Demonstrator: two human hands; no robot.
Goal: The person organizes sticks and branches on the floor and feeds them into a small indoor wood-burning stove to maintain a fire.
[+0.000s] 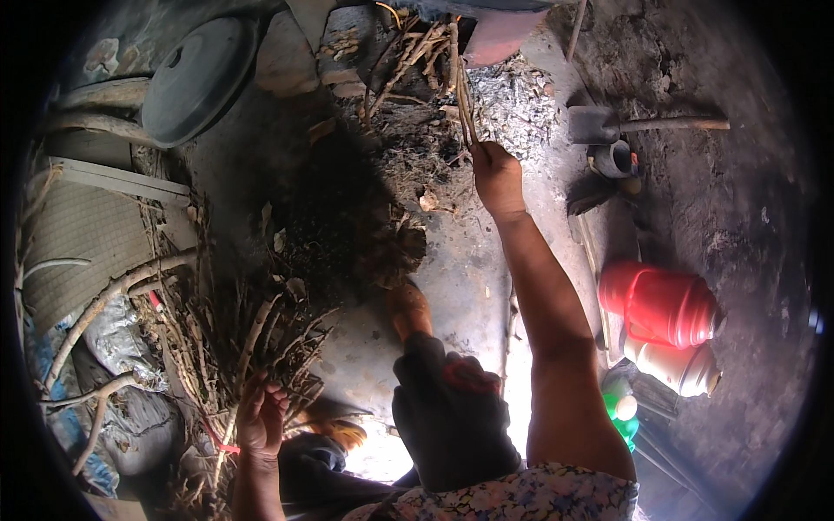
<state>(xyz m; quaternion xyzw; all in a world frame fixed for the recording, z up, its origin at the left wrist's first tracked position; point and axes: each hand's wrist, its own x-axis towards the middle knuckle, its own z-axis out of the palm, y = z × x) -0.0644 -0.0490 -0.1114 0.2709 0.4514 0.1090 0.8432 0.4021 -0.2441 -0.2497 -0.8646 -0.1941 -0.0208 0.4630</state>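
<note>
My right hand (499, 181) reaches far forward and is closed around a few thin sticks (464, 95). These sticks point away from me, toward a pile of twigs (419, 61) beside grey ash (519, 97). At the lower left, my left hand (261, 418) is beside a heap of dry branches (252, 347). Its fingers are loosely bent, and I see nothing held in them. Whether the fingertips touch the branches I cannot tell. A dark pot edge (434, 7) shows at the top, mostly cut off.
At the right lie a red flask (656, 302), a white flask (673, 363), a green bottle (621, 408) and a wooden-handled shovel (595, 126). A large round dark lid (198, 80) leans at the upper left. Crumpled plastic sacks (130, 347) lie at the left.
</note>
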